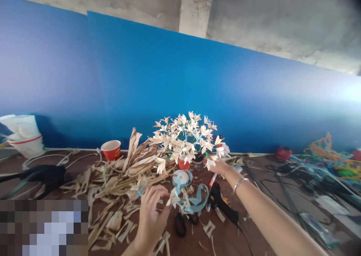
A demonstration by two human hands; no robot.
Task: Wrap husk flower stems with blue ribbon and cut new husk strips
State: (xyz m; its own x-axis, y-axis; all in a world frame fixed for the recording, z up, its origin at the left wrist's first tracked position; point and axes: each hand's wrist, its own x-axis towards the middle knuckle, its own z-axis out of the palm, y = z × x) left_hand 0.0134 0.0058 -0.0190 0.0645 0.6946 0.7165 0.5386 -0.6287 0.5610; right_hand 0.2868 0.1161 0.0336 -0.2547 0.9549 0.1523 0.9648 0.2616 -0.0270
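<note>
A bouquet of cream husk flowers (186,137) stands on blue-wrapped stems in a small red cup (183,163). My right hand (218,166) reaches to the bouquet's right edge and touches a flower there; its fingers are mostly hidden by the blooms. A silver bangle sits on that wrist. My left hand (150,211) is lower, its fingers pinched on a single cream flower (173,199) with a light blue stem. A roll of light blue ribbon (181,177) with a loose tail lies just behind it. Black scissors (184,222) lie beside my left hand.
Dried corn husks (121,177) are heaped across the brown table. A black glue gun (221,205) lies by my right forearm. A red paper cup (111,150) and white containers (24,134) stand at the back left. Coloured wires and cables (324,162) crowd the right. A blue board backs the table.
</note>
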